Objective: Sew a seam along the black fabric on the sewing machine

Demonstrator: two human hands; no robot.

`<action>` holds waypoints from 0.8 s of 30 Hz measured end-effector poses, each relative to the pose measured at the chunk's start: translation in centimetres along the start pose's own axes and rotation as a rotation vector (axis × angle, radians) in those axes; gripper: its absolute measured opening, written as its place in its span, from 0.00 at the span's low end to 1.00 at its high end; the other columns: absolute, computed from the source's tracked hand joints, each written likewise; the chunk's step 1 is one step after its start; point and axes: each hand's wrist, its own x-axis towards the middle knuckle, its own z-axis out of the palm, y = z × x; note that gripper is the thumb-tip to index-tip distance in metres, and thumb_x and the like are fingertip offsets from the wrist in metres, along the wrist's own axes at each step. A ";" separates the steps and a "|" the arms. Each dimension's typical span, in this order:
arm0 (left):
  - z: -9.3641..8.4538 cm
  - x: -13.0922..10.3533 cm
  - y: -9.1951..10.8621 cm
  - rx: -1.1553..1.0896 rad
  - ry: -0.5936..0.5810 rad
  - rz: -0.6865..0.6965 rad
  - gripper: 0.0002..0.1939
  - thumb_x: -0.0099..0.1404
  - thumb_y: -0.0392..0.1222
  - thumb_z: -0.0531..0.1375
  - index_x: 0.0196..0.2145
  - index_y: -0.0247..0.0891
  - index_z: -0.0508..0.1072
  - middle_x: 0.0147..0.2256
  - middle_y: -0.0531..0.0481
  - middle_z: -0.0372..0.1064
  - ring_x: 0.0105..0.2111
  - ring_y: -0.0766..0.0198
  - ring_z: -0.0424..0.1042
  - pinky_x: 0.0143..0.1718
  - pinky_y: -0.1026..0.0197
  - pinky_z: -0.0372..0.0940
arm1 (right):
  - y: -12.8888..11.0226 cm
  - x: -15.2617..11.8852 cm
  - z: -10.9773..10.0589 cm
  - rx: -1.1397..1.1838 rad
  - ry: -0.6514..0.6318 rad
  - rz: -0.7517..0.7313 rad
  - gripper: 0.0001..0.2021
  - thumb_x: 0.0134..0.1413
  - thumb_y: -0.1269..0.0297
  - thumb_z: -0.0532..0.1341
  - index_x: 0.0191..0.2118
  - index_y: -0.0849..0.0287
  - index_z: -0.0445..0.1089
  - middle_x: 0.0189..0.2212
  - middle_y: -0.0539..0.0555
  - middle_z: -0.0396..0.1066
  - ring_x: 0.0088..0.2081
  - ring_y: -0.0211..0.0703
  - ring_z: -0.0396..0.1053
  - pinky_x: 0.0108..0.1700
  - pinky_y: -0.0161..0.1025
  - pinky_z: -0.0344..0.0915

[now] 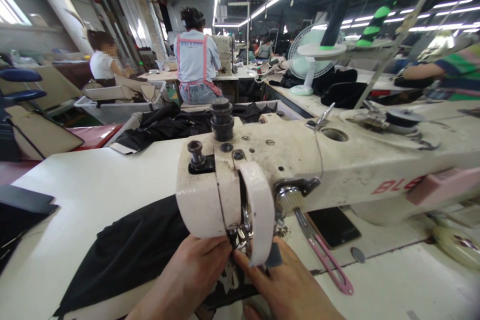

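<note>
In front of me is a white sewing machine, its needle and presser foot area partly hidden by a curved white guard. My left hand is closed, its fingertips pinching black fabric just left of the needle. The fabric spreads leftward over the table, with a beige layer along its near edge. My right hand reaches in from the other side, a digit stretched along the fabric by the presser foot and lower fingers curled. A small grey piece shows at that hand; the guard hides some fingers.
Right of the needle lie pink-handled thread snips, a dark phone and a round disc. Black cloth fills a bin behind the machine. Dark pieces lie at left. Co-workers sit beyond, near a fan.
</note>
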 end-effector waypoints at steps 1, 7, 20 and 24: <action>0.1 -0.2 -0.2 0.012 0.018 -0.002 0.16 0.70 0.38 0.48 0.36 0.41 0.76 0.33 0.50 0.76 0.36 0.65 0.75 0.41 0.66 0.71 | 0.0 0.0 0.0 0.013 0.005 0.006 0.27 0.47 0.67 0.60 0.56 0.62 0.63 0.51 0.65 0.68 0.53 0.61 0.64 0.54 0.58 0.64; 0.1 -0.2 -0.9 0.039 0.038 0.115 0.11 0.66 0.35 0.53 0.36 0.42 0.76 0.32 0.51 0.76 0.34 0.64 0.76 0.40 0.68 0.72 | -0.2 0.2 -0.5 0.153 0.041 0.074 0.25 0.40 0.77 0.56 0.49 0.66 0.68 0.47 0.64 0.69 0.51 0.56 0.64 0.54 0.50 0.64; -1.4 2.6 1.4 -0.006 0.116 0.138 0.20 0.73 0.38 0.44 0.30 0.38 0.72 0.29 0.50 0.75 0.28 0.67 0.74 0.30 0.67 0.68 | -0.5 0.6 -0.8 0.142 0.058 0.088 0.21 0.35 0.75 0.57 0.41 0.63 0.70 0.42 0.61 0.70 0.45 0.58 0.63 0.48 0.51 0.64; -1.1 2.4 1.5 -0.008 0.138 0.115 0.22 0.73 0.41 0.42 0.30 0.38 0.72 0.28 0.50 0.75 0.27 0.66 0.73 0.29 0.66 0.67 | -0.3 0.8 -1.0 0.108 0.030 0.086 0.21 0.36 0.74 0.56 0.42 0.61 0.69 0.40 0.60 0.70 0.45 0.57 0.64 0.47 0.50 0.64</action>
